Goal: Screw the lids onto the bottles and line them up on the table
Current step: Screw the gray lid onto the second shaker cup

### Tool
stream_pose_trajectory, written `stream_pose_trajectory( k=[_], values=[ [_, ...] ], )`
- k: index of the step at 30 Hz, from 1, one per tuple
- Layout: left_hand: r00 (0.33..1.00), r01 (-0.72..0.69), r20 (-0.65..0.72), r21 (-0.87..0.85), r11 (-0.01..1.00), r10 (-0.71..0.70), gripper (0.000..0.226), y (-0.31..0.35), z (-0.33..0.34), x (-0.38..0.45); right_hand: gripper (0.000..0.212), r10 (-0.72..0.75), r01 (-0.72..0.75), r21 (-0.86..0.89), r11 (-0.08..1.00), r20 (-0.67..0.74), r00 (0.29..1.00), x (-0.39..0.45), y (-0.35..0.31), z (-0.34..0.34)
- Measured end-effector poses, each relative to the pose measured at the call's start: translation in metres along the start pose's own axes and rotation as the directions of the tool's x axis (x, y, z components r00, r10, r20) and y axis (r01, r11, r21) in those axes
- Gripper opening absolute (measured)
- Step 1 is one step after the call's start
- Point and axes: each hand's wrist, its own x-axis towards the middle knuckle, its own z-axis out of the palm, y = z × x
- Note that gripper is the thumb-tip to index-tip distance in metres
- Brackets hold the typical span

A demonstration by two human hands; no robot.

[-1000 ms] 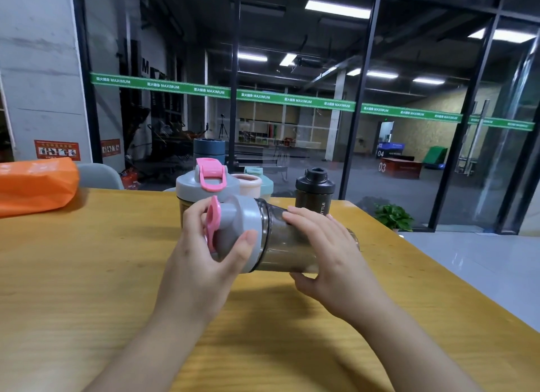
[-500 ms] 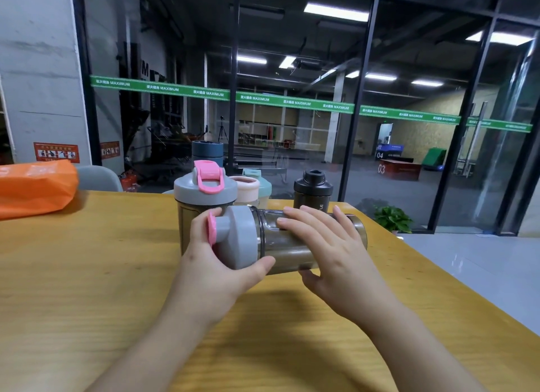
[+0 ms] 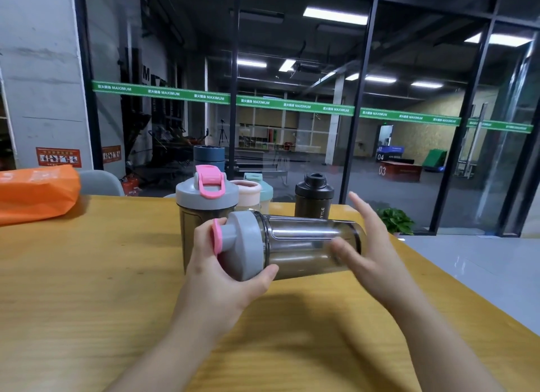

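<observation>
A smoky clear shaker bottle (image 3: 304, 245) lies on its side in the air above the wooden table (image 3: 87, 274). My left hand (image 3: 216, 274) grips its grey lid (image 3: 245, 245), which has a pink cap. My right hand (image 3: 371, 242) is at the bottle's base end, fingers spread; the thumb looks blurred against the bottle wall. Behind stands an upright matching bottle with a grey lid and pink cap (image 3: 207, 192), a pale pink bottle (image 3: 248, 194), a teal-lidded bottle (image 3: 263, 187), a dark blue bottle (image 3: 209, 157) and a black bottle (image 3: 314, 195).
An orange bag (image 3: 35, 192) lies at the table's far left, with a grey chair back (image 3: 99, 182) behind the edge. A glass wall runs behind the table. The table's right edge (image 3: 438, 280) drops to a pale floor with a potted plant (image 3: 394, 220).
My right hand has come off the bottle's body and opened out towards its base end. My left hand has kept hold of the lid, with the bottle still horizontal.
</observation>
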Motion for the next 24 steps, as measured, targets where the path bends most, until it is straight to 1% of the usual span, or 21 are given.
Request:
stream_pose_trajectory(
  k=[1, 2, 3, 4, 5, 6, 7, 10, 12, 14, 16, 19, 21, 24],
  values=[
    [1.000, -0.012, 0.002, -0.012, 1.000, 0.013, 0.075, 0.000, 0.001, -0.001, 0.077, 0.162, -0.161, 0.157, 0.974, 0.010, 0.987, -0.001, 0.002, -0.003],
    [1.000, -0.026, 0.003, -0.019, 0.999, 0.027, 0.075, -0.001, 0.002, -0.002, 0.078, 0.319, -0.326, 0.308, 0.894, 0.076, 0.945, -0.002, 0.003, -0.005],
    [0.999, -0.042, 0.009, -0.020, 0.999, 0.043, 0.076, -0.003, 0.003, -0.003, 0.077, 0.430, -0.466, 0.418, 0.780, 0.181, 0.884, -0.003, 0.005, -0.005],
    [0.998, -0.055, 0.018, -0.015, 0.998, 0.055, 0.078, -0.004, 0.005, -0.004, 0.075, 0.488, -0.567, 0.473, 0.674, 0.292, 0.823, -0.004, 0.007, -0.005],
    [0.997, -0.064, 0.035, -0.007, 0.998, 0.064, 0.080, -0.006, 0.007, -0.005, 0.073, 0.514, -0.639, 0.479, 0.602, 0.380, 0.769, -0.007, 0.009, -0.006],
    [0.996, -0.066, 0.059, 0.005, 0.998, 0.066, 0.083, -0.009, 0.008, -0.005, 0.071, 0.528, -0.686, 0.469, 0.556, 0.438, 0.728, -0.010, 0.012, -0.006],
    [0.994, -0.061, 0.094, 0.015, 0.998, 0.059, 0.084, -0.012, 0.009, -0.005, 0.070, 0.543, -0.717, 0.457, 0.527, 0.468, 0.697, -0.012, 0.016, -0.007],
    [0.969, 0.020, 0.247, 0.004, 1.000, -0.020, 0.088, -0.017, 0.012, -0.007, 0.070, 0.581, -0.765, 0.423, 0.487, 0.497, 0.645, -0.018, 0.032, -0.014],
    [0.944, 0.067, 0.326, -0.024, 0.997, -0.056, 0.094, -0.023, 0.015, -0.008, 0.067, 0.590, -0.773, 0.423, 0.472, 0.500, 0.634, -0.018, 0.043, -0.018],
    [0.919, 0.083, 0.389, -0.017, 0.996, -0.070, 0.103, -0.027, 0.020, -0.008, 0.058, 0.587, -0.769, 0.447, 0.457, 0.497, 0.639, -0.017, 0.052, -0.019],
    [0.912, 0.107, 0.398, -0.006, 0.994, -0.096, 0.110, -0.031, 0.025, -0.006, 0.050, 0.573, -0.757, 0.472, 0.452, 0.497, 0.651, -0.016, 0.057, -0.018],
    [0.925, 0.120, 0.367, -0.022, 0.993, -0.104, 0.103, -0.038, 0.027, 0.001, 0.043, 0.556, -0.739, 0.532, 0.413, 0.496, 0.667, -0.013, 0.061, -0.013],
    [0.918, 0.126, 0.381, -0.012, 0.992, -0.112, 0.097, -0.041, 0.029, 0.006, 0.051, 0.551, -0.733, 0.559, 0.388, 0.497, 0.670, -0.012, 0.064, -0.011],
    [0.919, 0.138, 0.375, -0.030, 0.990, -0.117, 0.093, -0.046, 0.032, 0.012, 0.065, 0.529, -0.728, 0.566, 0.388, 0.510, 0.678, -0.010, 0.069, -0.012]
  ],
)
